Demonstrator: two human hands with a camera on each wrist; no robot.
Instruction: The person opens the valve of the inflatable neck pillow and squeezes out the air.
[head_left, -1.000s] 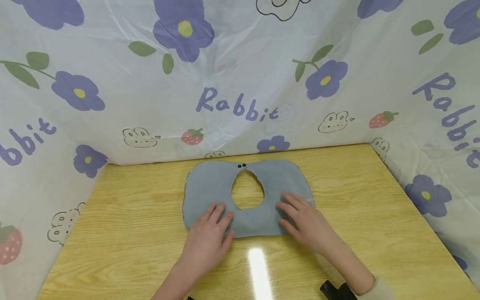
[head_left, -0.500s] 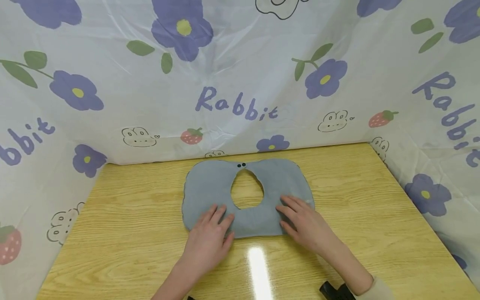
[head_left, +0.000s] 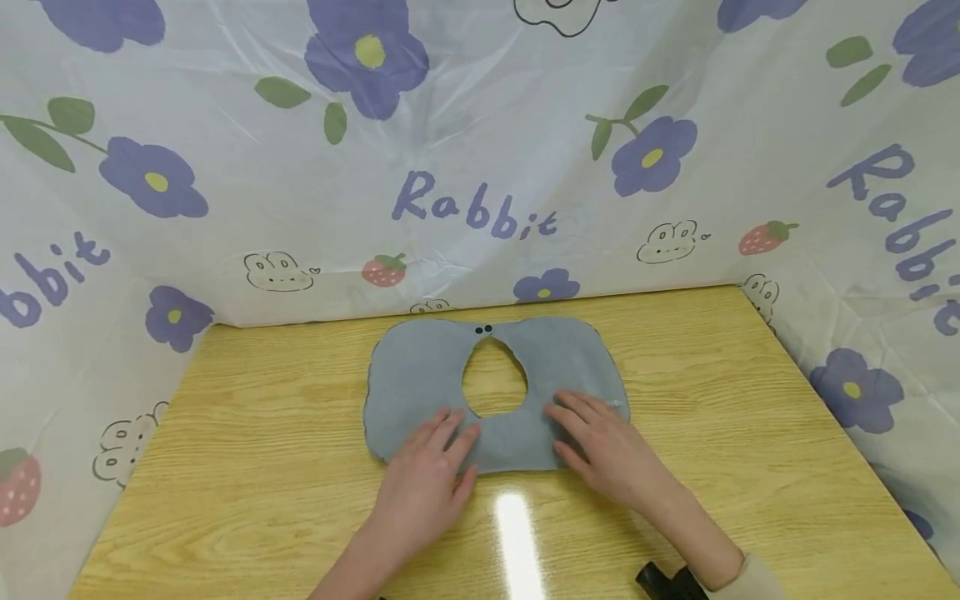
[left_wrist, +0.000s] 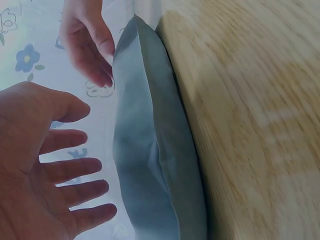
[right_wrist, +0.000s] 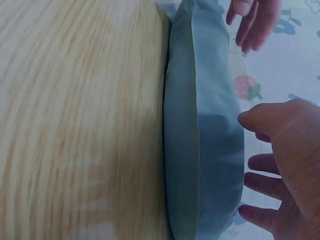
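A grey-blue neck pillow [head_left: 420, 367] lies flat on the wooden table, its oval hole in the middle. Two small dark snaps [head_left: 483, 330] join its ends at the far side. Over the pillow's near left part is my left hand [head_left: 427, 475], fingers spread; the left wrist view shows a gap between its fingertips [left_wrist: 107, 211] and the fabric. My right hand [head_left: 606, 450] is at the near right part with loosely bent fingers. In the right wrist view its fingertips [right_wrist: 245, 120] are at the pillow's surface; whether they touch I cannot tell. Neither hand grips anything.
A white cloth [head_left: 480, 150] printed with flowers, strawberries and rabbits hangs behind and along both sides of the table [head_left: 262, 467]. A black device [head_left: 671, 582] shows by the right wrist at the bottom edge. A bright light reflection crosses the near tabletop.
My left hand has shifted slightly to the right, and my right hand slightly to the left. The pillow stays in place.
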